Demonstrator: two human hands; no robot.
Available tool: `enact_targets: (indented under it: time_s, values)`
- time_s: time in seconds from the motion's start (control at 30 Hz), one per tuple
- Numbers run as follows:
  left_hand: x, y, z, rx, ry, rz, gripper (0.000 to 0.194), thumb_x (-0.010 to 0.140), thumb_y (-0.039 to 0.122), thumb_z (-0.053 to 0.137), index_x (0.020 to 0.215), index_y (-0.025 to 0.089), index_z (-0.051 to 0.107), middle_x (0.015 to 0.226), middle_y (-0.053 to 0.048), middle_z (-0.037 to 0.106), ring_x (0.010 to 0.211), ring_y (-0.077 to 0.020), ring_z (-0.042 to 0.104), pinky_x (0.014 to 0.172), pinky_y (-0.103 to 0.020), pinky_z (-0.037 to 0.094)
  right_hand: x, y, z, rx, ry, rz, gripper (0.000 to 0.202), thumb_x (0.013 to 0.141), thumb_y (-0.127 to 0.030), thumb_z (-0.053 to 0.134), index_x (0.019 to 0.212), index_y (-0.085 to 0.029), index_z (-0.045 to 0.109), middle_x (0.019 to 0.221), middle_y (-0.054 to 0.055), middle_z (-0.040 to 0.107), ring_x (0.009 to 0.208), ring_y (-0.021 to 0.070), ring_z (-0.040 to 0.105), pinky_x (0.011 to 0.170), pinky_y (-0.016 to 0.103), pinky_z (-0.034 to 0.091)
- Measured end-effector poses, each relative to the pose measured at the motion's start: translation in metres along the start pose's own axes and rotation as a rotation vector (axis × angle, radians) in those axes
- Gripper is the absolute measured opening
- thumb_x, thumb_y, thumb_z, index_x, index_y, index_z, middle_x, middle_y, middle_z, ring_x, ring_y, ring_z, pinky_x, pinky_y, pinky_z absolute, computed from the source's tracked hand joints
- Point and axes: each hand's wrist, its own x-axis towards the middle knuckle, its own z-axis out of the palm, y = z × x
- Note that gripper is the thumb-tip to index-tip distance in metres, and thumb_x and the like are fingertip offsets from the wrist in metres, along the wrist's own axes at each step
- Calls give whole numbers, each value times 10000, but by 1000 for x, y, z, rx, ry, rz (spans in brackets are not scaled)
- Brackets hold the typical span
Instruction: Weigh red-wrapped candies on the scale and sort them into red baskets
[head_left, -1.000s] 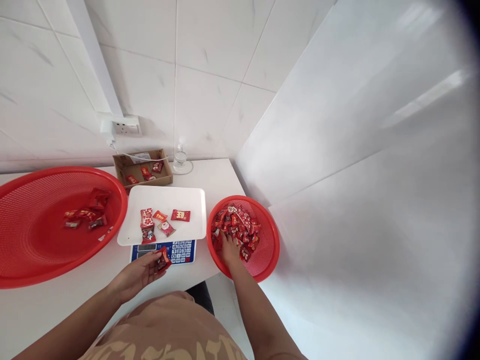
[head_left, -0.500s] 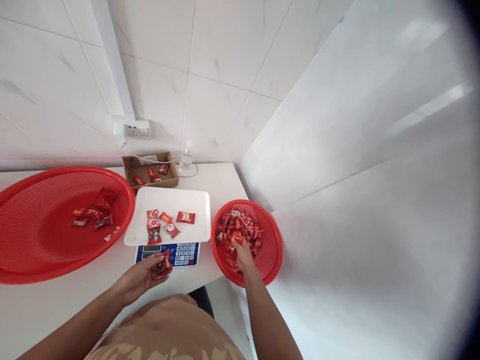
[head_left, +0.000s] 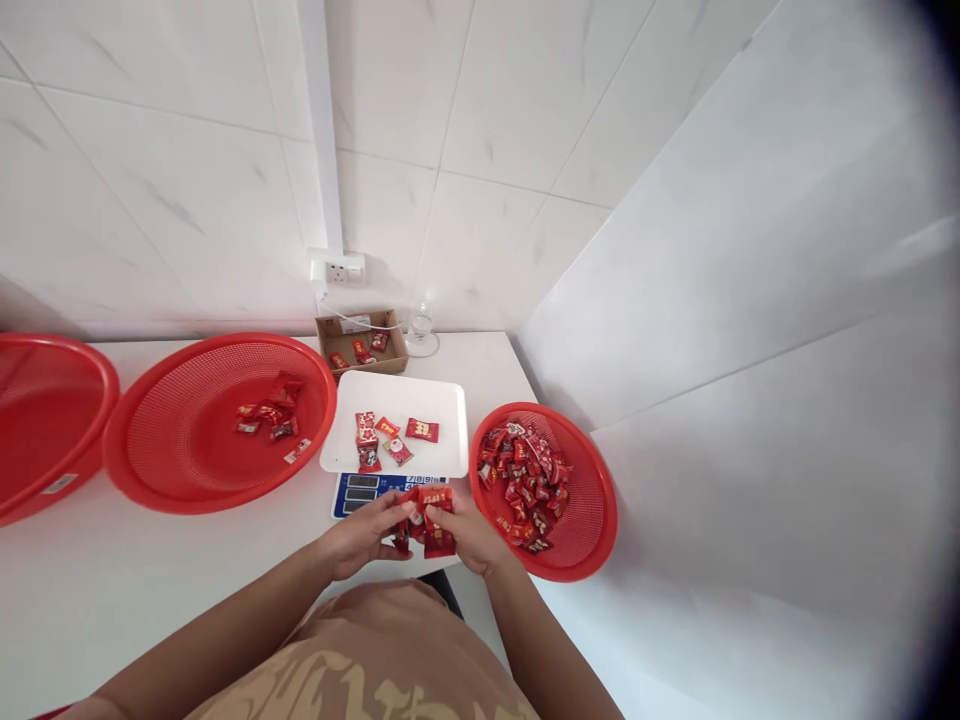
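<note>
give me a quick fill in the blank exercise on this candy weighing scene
1. Both hands, the left hand and the right hand, hold red candy packets in front of the ____.
2. The white scale tray carries ____ packets.
3. The fullest heap of packets lies in the small red basket on the person's ____ side.
4. The cardboard box stands at the wall, below the ____.

Missing words: scale; five; right; socket

We see both forearms bare to each hand, with no sleeves. We see a tan shirt (head_left: 352,660) bearing paler beige lettering.
</note>
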Motion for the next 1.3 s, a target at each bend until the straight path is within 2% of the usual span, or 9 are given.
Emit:
enact_targets:
  time_s: [0.1,0.23,0.43,0.57,0.77,0.87,1.1,1.2,1.3]
  values:
    - [-1,-4,-3,43,59,-13,358,672,448,699,904,207,572,781,-6,588,703,-128,515,722,-343,468,-4,3,11,-75,-16,43,459,640,-398,750,1016,-210,566,841,8,652,651,131,617,650,305,503]
    - [-1,-13,-14,-16,133,-23,346,640,420,721,843,208,538,707,20,560,659,-122,503,703,-336,467,-9,9,8,-69,-12,47,457,640,-393,746,1032,-219,590,948,27,652,737,141,631,717,323,508]
    - [-2,-17,-28,-70,162,-42,316,655,397,707,831,213,519,690,26,559,654,-124,509,677,-304,466,1,24,-10,37,267,41,435,580,-366,775,941,-222,579,837,6,658,673,134,632,663,302,515]
    - [-5,-16,-32,-92,195,-58,266,680,361,683,824,214,516,680,31,548,633,-119,503,660,-290,462,22,15,-13,73,412,50,349,590,-307,758,858,-204,560,748,0,651,604,137,623,568,280,511]
    - [-16,-11,-26,-114,242,-56,226,686,327,663,810,210,515,672,25,553,621,-122,512,644,-279,452,45,-13,-1,95,441,6,462,679,-184,667,1107,-231,499,792,-4,645,667,152,653,581,287,529]
    - [-18,-12,-28,-114,246,-38,237,669,337,671,803,208,523,664,22,556,634,-130,520,644,-278,450,43,-5,-3,89,476,63,499,685,-168,651,1145,-227,466,810,-1,640,647,138,644,600,294,535]
    - [-18,-20,-43,-99,267,-37,265,642,365,680,785,217,512,658,29,561,639,-139,530,659,-285,448,21,38,-22,177,381,78,527,558,-148,682,1039,-222,481,838,4,646,693,146,644,645,290,521]
    - [-16,-20,-42,-76,264,-50,267,638,379,675,760,217,501,644,30,558,631,-141,531,658,-285,445,23,37,-25,195,378,57,533,521,-125,666,1016,-217,493,848,15,648,774,175,649,699,312,522]
    - [-14,-18,-38,-67,264,-51,256,642,374,670,742,213,498,627,31,542,629,-139,524,659,-285,445,36,16,-18,202,335,-14,566,541,-155,679,1073,-221,498,899,40,647,867,201,643,750,343,518]
